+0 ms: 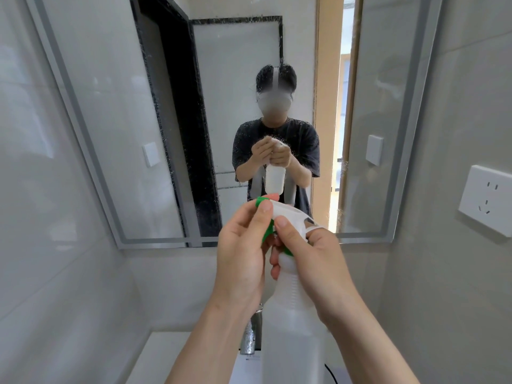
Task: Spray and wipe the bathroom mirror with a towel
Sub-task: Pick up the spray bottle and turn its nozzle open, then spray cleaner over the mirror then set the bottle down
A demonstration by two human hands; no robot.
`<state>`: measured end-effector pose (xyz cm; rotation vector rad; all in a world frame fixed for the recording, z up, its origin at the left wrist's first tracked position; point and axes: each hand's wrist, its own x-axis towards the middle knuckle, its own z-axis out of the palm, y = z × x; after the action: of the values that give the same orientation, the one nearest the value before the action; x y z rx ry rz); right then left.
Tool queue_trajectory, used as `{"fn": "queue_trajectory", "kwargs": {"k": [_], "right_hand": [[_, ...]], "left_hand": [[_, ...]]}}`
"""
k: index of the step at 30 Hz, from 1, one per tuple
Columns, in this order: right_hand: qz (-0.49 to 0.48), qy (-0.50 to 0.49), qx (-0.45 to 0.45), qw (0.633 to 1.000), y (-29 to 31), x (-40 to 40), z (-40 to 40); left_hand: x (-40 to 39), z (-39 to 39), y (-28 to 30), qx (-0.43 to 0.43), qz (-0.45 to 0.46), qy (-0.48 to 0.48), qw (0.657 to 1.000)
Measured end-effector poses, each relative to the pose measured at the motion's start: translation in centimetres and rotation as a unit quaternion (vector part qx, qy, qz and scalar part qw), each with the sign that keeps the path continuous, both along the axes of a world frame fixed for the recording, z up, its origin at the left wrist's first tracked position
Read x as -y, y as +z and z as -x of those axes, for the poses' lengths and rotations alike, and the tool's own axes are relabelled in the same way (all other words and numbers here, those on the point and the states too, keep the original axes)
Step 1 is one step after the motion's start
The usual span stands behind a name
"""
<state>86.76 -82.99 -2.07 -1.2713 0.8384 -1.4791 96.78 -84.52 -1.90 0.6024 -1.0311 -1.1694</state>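
I hold a translucent white spray bottle (293, 322) upright in front of the bathroom mirror (116, 112). Its white spray head with a green nozzle and trigger points toward the glass. My right hand (318, 261) grips the bottle's neck and head from the right. My left hand (243, 253) pinches the green nozzle at the front of the head. Fine droplets speckle the mirror around the reflection of a person holding the bottle. No towel is in view.
A chrome faucet (250, 336) stands below my hands above a white basin counter (166, 356). A white wall socket (487, 199) sits on the right wall. Grey tiled walls close in on both sides. The mirror reflects a black-framed door and an open doorway.
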Motion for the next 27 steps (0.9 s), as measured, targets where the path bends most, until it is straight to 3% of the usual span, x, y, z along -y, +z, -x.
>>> {"fn": "queue_trajectory", "kwargs": {"k": [5, 13, 16, 20, 22, 27], "right_hand": [[0.013, -0.007, 0.005, 1.000, 0.5, 0.6, 0.1], [0.011, -0.061, 0.033, 0.998, 4.2, 3.6, 0.2], [0.004, -0.063, 0.075, 0.995, 6.0, 4.6, -0.4], [-0.001, -0.061, 0.084, 0.995, 7.1, 5.8, -1.6], [-0.007, -0.058, 0.046, 0.997, 7.2, 5.9, -2.2], [0.082, -0.015, -0.015, 0.996, 6.3, 6.2, -2.9]], "left_hand": [[0.3, -1.1, -0.7, 0.002, 0.025, -0.039, 0.999], [0.3, -2.3, -2.6, 0.041, -0.039, -0.050, 0.997], [0.2, -3.1, -2.4, 0.182, 0.007, 0.002, 0.983], [-0.1, -4.6, -2.4, 0.418, 0.017, 0.086, 0.904], [0.2, -5.5, -2.3, 0.438, 0.019, 0.101, 0.893], [1.4, -8.4, -2.2, 0.400, 0.037, 0.009, 0.916]]}}
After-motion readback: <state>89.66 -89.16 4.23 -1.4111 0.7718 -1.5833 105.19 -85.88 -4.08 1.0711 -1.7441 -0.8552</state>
